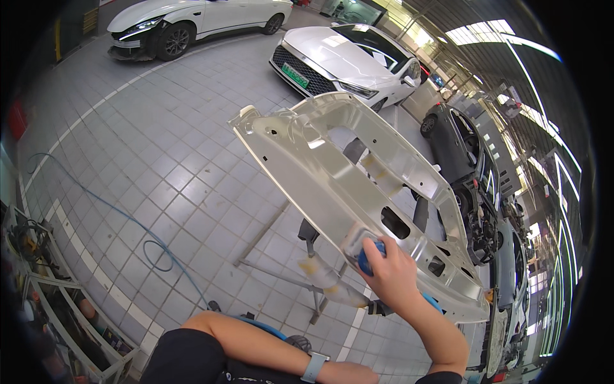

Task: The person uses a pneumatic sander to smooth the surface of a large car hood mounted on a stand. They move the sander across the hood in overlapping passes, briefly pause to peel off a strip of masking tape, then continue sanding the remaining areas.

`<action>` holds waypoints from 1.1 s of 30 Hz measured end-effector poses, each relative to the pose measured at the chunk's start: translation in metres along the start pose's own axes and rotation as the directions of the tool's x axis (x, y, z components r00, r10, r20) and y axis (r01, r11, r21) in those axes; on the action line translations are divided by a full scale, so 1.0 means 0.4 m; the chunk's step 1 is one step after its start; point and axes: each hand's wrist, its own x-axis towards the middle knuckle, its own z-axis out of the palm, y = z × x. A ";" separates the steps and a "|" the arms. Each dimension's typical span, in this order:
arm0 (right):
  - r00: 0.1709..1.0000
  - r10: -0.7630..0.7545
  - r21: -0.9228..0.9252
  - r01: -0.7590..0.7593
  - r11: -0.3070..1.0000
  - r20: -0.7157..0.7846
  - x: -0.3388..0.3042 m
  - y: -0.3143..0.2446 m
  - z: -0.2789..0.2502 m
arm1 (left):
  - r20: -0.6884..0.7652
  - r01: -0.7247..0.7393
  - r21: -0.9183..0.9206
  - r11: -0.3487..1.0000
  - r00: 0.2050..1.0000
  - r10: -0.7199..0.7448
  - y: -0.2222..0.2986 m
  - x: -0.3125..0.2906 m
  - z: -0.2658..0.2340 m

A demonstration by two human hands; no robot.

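Right hand [391, 274] closed around blue tool [365, 260], set against metal panel [304, 163] near its edge. Left hand [348, 372], low in view: grip cannot be told.

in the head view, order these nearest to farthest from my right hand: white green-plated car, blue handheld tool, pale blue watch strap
1. Blue handheld tool: in the right hand.
2. Pale blue watch strap: lower middle of the view.
3. White green-plated car: top centre, beyond the pale metal panel.
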 end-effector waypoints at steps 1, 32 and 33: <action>0.999 0.046 0.017 -0.046 0.999 -0.008 -0.023 0.006 0.001 | -0.005 0.025 -0.003 1.000 1.000 -0.025 -0.005 0.008 0.005; 0.832 0.522 0.147 -0.549 0.823 0.186 0.715 -0.225 -0.062 | 0.435 0.038 -0.080 0.996 0.901 0.000 0.012 -0.689 -0.508; 0.768 0.612 0.124 -0.637 0.761 0.189 0.684 -0.231 -0.076 | 0.473 0.043 -0.018 0.999 0.881 -0.029 -0.005 -0.716 -0.514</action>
